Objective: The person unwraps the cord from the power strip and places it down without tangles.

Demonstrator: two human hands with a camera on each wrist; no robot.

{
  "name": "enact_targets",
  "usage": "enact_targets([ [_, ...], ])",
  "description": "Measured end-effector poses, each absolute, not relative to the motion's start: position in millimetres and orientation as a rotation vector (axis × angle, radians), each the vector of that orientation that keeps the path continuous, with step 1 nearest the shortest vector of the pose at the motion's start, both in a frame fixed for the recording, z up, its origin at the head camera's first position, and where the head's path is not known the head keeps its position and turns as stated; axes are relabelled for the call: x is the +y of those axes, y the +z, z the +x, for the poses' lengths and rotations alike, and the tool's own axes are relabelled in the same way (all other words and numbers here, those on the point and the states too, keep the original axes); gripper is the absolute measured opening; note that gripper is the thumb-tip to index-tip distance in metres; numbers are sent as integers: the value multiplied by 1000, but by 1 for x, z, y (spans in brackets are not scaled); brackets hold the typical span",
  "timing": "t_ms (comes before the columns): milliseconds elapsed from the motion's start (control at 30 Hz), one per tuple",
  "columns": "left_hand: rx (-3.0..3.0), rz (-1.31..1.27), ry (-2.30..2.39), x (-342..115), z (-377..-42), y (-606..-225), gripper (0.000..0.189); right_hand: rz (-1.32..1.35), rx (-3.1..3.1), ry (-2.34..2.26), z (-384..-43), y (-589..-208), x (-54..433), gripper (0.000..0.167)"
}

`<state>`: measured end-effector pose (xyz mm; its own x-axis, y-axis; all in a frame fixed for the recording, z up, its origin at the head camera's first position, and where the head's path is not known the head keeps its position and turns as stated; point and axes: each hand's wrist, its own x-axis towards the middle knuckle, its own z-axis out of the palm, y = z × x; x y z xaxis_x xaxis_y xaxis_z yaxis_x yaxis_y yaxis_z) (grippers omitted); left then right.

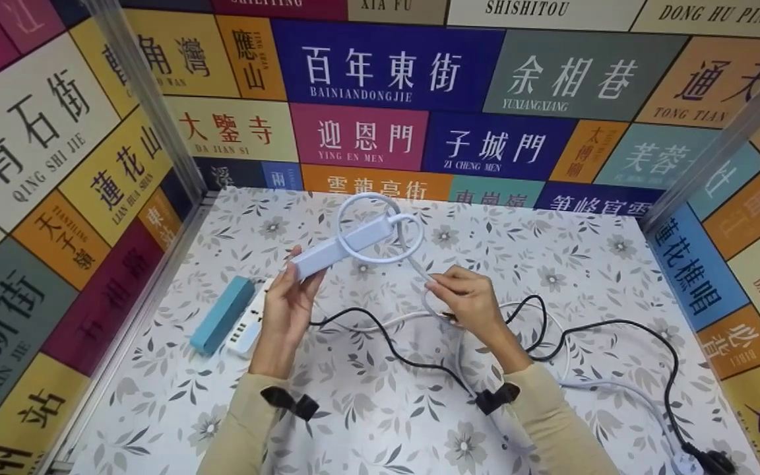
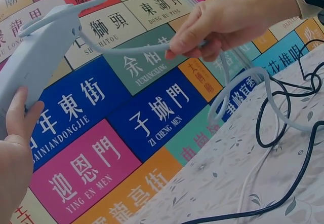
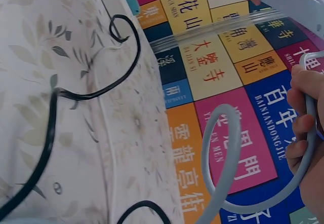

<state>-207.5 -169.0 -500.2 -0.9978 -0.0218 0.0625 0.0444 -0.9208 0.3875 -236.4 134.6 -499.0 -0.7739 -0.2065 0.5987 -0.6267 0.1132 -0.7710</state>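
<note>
A long white power strip (image 1: 347, 249) is held up off the table, tilted with its far end to the upper right. My left hand (image 1: 287, 316) grips its near end, fingers and thumb on either side. From the far end comes a pale cord (image 1: 377, 196), which makes a loop round the strip's body. My right hand (image 1: 472, 303) pinches this cord between thumb and fingers, a short way from the strip. In the right wrist view, the cord (image 3: 230, 148) hangs in a curve below the right hand (image 3: 306, 127). The strip's socket face is not clearly visible.
Left of the left hand lie a teal bar-shaped thing (image 1: 221, 316) and another white power strip (image 1: 243, 340), partly hidden by the hand. A black cord (image 1: 413, 363) and pale cords cross the flowered tabletop. Plugs (image 1: 713, 460) sit at the near right corner. Sign-printed walls enclose the table.
</note>
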Motion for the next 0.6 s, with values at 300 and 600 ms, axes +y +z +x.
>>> enact_targets([
  [300, -687, -71, -3046, -169, -206, -503, 64, 609, -1976, 1543, -225, -467, 135, 13],
  [600, -762, -24, -3037, -171, -207, -508, 69, 336, -1863, 1681, -228, -470, 146, 14],
])
